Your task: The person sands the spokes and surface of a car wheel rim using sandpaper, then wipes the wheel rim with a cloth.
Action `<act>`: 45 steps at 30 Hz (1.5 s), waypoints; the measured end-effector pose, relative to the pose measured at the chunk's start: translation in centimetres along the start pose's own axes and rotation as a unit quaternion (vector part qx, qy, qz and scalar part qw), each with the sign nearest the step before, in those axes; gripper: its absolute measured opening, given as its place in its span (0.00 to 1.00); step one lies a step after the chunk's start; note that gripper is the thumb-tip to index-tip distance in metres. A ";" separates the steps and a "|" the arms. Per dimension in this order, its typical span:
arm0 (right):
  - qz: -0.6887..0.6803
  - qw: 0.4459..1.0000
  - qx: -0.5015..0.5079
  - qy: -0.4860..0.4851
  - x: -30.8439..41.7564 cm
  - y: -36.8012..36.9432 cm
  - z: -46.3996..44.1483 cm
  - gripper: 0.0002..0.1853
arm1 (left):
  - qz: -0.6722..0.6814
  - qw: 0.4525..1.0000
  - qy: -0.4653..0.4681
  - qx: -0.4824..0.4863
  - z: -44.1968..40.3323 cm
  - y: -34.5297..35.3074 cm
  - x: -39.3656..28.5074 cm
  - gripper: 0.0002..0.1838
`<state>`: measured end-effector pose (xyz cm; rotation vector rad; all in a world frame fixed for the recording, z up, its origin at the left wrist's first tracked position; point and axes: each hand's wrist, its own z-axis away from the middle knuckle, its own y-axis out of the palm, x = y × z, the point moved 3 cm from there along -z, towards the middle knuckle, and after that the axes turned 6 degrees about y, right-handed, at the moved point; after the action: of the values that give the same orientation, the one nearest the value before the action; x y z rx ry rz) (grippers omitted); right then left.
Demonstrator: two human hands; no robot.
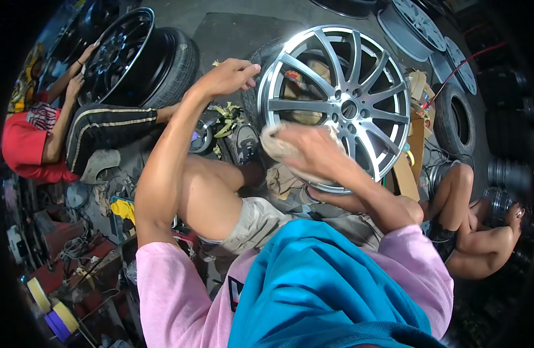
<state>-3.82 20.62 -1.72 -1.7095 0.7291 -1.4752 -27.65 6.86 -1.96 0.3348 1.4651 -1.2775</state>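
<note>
Beside loosely curled left fingers (251, 71), the wheel (319, 105) lies under right fingers (290, 136) gripping cloth (271, 146).

Wheel (349, 108) glare — dark, warped edges.

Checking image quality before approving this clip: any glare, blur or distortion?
Head view: bright glare on the silver wheel; motion blur on the right hand and pale cloth; fisheye distortion with dark corners; dim background at far right.

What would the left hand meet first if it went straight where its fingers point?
Probably the left edge of the silver wheel, just beyond the left hand; depth is unclear, so the hand might pass above it.
</note>
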 end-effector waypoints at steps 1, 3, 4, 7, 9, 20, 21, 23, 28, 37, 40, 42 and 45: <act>0.039 0.997 -0.053 -0.043 -0.6 -1.0 -2.1 0.25 | 0.014 1.000 -0.013 -0.009 -0.5 0.0 0.1 0.27; 0.092 0.992 -0.088 -0.017 -2.8 -3.6 -7.5 0.25 | -0.028 0.999 -0.007 -0.021 -2.6 -0.1 3.1 0.28; 0.098 0.988 -0.111 0.043 -4.2 -6.0 -9.9 0.23 | -0.065 0.998 -0.003 -0.027 -3.2 -0.3 4.0 0.29; 0.184 0.936 -0.295 0.050 -13.6 -11.8 -15.3 0.22 | -0.019 0.998 -0.049 -0.039 -2.2 -0.3 2.3 0.29; 0.218 0.929 -0.286 0.091 -14.2 -13.1 -15.3 0.22 | -0.013 0.998 -0.050 -0.045 -2.2 -0.7 2.0 0.29; 0.128 0.988 0.005 -0.082 -4.5 -4.9 -10.8 0.24 | -0.001 0.999 -0.036 -0.027 -4.3 0.0 3.1 0.28; 0.211 0.977 0.028 0.032 -5.5 -8.0 -12.7 0.23 | -0.005 0.999 -0.027 -0.020 -4.4 0.1 2.6 0.28; 0.170 0.967 -0.181 -0.056 -14.8 -11.5 -15.6 0.23 | -0.003 0.997 -0.066 -0.029 -3.9 0.6 1.7 0.26; 0.313 0.863 -0.260 0.299 -28.3 -19.5 -5.1 0.33 | 0.042 0.997 -0.068 -0.014 -3.6 1.6 -0.3 0.26; 0.608 0.709 -0.197 0.299 -22.1 0.4 28.5 0.18 | -0.037 0.999 0.001 0.035 -3.5 2.5 -1.1 0.19; 0.351 0.862 0.068 0.359 -7.2 6.3 24.4 0.16 | -0.120 0.992 -0.013 0.040 -4.3 2.6 -2.2 0.20; -0.021 0.922 0.186 0.338 1.2 6.8 19.2 0.28 | -0.146 0.988 -0.026 0.035 -4.8 2.8 -2.0 0.21; -0.167 0.895 0.185 0.371 1.7 4.1 17.9 0.35 | -0.097 0.994 -0.037 0.015 -4.9 3.2 -0.6 0.22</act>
<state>14.31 20.03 -5.16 -0.9816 0.4756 -2.3838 -27.59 12.36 -4.06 0.1649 1.4429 -1.4517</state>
